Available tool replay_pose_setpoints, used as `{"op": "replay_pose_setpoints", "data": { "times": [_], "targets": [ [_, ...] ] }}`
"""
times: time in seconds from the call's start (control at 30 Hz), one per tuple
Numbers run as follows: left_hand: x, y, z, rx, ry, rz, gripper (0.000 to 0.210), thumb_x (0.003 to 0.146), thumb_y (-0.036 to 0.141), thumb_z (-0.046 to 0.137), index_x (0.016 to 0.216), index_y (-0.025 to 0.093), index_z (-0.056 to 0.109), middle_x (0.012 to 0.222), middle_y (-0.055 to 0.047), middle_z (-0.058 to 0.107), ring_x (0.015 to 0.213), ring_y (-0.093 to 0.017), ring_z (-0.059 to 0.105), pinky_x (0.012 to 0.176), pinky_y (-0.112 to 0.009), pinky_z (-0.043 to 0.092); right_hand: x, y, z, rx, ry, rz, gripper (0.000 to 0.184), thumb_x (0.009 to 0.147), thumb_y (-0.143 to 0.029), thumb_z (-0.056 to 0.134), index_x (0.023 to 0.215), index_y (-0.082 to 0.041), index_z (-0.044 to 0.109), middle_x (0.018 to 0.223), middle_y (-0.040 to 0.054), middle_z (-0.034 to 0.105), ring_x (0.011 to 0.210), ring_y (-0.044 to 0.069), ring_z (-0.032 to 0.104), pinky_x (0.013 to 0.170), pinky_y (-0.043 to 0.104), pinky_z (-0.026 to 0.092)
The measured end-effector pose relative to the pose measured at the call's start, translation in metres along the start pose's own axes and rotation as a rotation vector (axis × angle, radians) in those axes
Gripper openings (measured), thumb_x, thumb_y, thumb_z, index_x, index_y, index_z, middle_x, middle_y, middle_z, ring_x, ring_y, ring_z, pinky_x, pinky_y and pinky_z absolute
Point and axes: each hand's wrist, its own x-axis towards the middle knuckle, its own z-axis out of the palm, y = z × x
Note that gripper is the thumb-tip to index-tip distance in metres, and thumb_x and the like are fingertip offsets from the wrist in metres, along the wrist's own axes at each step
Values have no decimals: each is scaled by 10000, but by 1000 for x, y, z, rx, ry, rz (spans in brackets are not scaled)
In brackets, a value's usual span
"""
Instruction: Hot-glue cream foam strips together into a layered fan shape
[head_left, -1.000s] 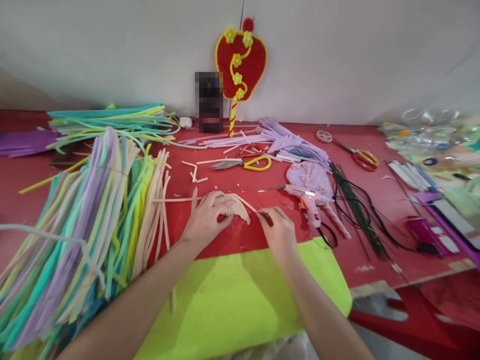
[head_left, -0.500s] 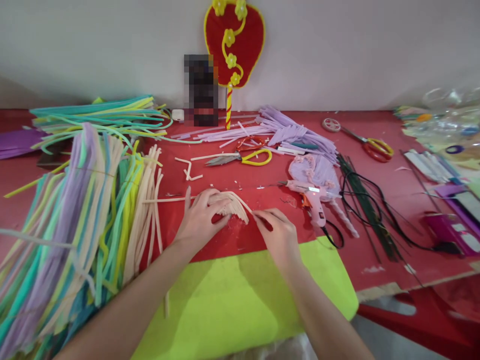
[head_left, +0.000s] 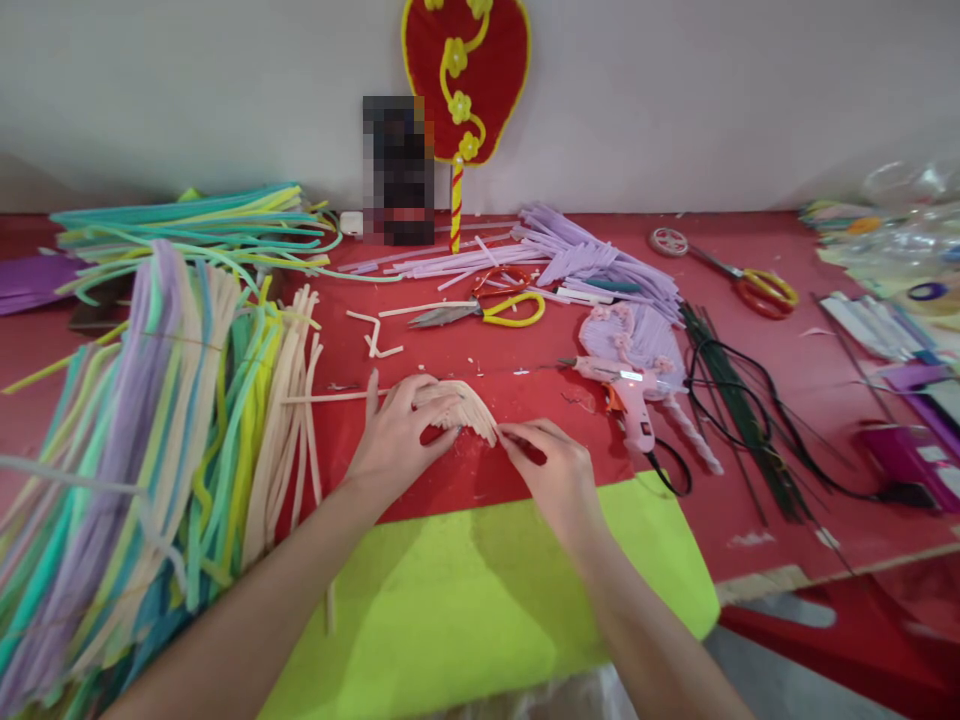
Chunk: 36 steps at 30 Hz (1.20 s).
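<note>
Near the desk's [head_left: 450,345] front edge, left hand [head_left: 397,425] grips cream strips [head_left: 471,405], right hand [head_left: 551,460] pinches an end: likely light, bendy, best held there.

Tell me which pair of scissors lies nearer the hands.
The middle pair of scissors, blades pointing left, beyond the left hand and right hand. The other pair lies farther off to the right.

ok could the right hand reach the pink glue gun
Probably yes: mostly bare red tabletop lies between the right hand and the glue gun, though its fingers seem busy pinching cream strips.
</note>
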Motion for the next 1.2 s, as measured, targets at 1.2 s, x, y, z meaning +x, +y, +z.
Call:
{"op": "replay_pose_setpoints", "data": {
  "times": [1.2],
  "targets": [
    [0, 1, -1, 4, 7, 23, 293, 878, 360, 571, 1159, 312, 639, 1268, -57, 558, 1211, -231, 515, 1176, -567, -3, 3, -1, -3, 4, -40, -12, 144, 872, -208, 565, 913, -220, 702, 860, 35, 643, 764, 146, 624, 748, 274, 500]
  ]
}}
